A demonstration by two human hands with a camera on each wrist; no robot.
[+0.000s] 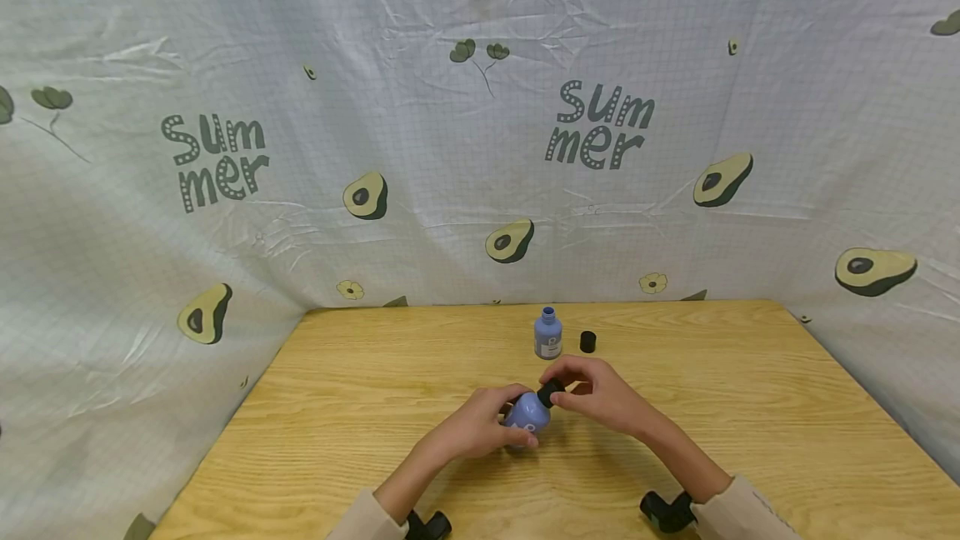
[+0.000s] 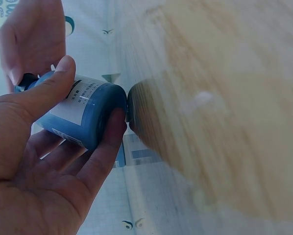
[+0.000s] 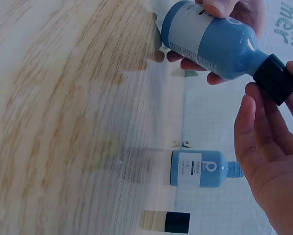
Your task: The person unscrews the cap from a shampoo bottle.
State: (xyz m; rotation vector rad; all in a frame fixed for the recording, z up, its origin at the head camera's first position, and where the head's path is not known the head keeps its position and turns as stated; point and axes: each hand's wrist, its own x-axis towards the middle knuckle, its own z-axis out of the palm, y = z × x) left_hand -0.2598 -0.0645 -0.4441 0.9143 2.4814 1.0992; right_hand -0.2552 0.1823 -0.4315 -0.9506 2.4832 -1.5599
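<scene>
My left hand (image 1: 480, 423) grips a blue bottle (image 1: 528, 412) round its body, thumb on one side and fingers on the other. The bottle leans to the right, its base close over the table, and a white label (image 3: 189, 30) shows on its side. At its neck, my right hand (image 1: 600, 394) pinches the black cap (image 3: 276, 78) between thumb and fingers. Cap and neck meet in the right wrist view. Behind the hands, a second blue bottle (image 1: 548, 335) stands upright with its neck uncovered. A loose black cap (image 1: 588, 342) rests on the table to its right.
The wooden table (image 1: 360, 373) ends at the back against a white hanging cloth (image 1: 435, 132) printed with avocados and lettering. More of this cloth hangs at both sides. Black wrist straps (image 1: 667, 512) sit by the sleeves.
</scene>
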